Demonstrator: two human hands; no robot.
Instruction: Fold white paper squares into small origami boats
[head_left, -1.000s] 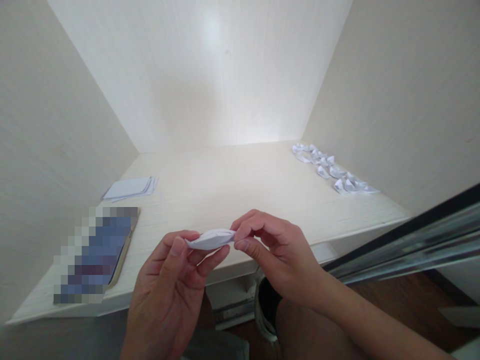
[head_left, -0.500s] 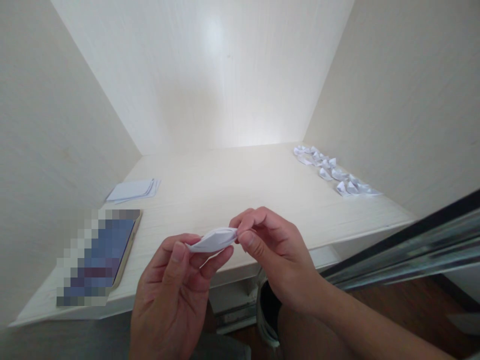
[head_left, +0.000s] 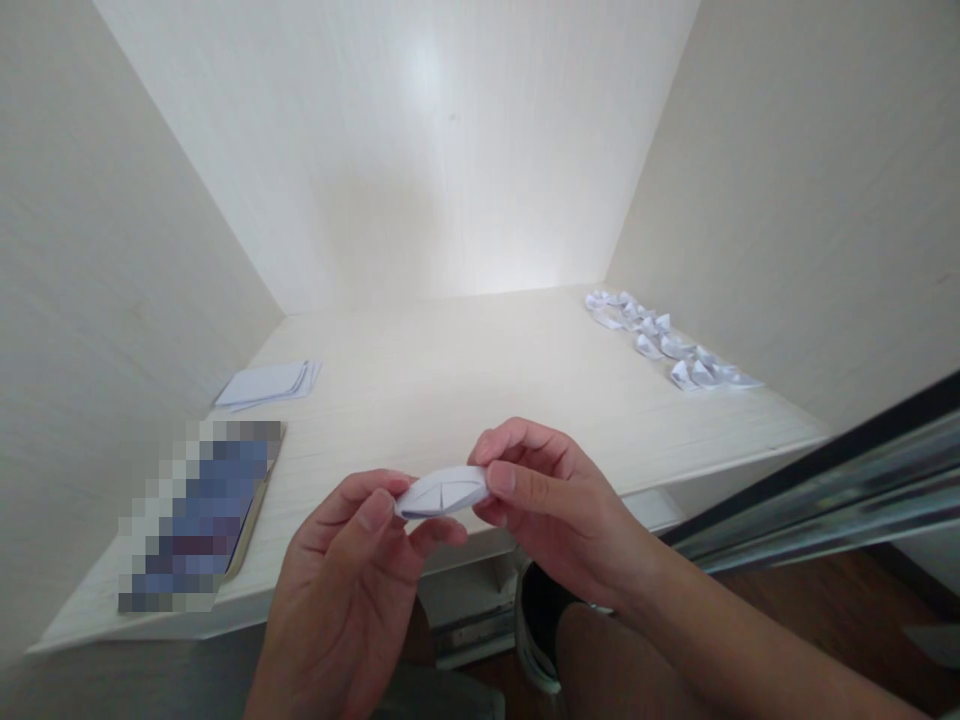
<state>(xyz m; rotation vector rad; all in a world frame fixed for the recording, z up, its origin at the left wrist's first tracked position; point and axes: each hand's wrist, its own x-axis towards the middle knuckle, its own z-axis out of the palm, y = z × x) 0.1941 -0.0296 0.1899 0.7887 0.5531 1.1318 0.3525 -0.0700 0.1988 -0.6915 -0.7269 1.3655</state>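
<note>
A small white folded paper boat [head_left: 442,492] is held in the air just over the front edge of the desk. My left hand [head_left: 352,570] pinches its left tip between thumb and index finger, while the other fingers curl loosely below. At the other end, my right hand [head_left: 555,500] grips the right tip with the thumb on the near side and fingers behind. The near face shows a short vertical slit in its middle. The underside of the paper is hidden from me.
Several white folded paper boats [head_left: 675,345] stand along the desk's right side. On the left lie a stack of white paper sheets [head_left: 262,384] and a phone [head_left: 210,510], partly blurred. Walls enclose the desk [head_left: 420,370]; below it stands a bin [head_left: 534,620].
The paper has turned, so its slit face shows toward me, and it has shifted slightly right. My right thumb has moved from under the tip onto its near side.
</note>
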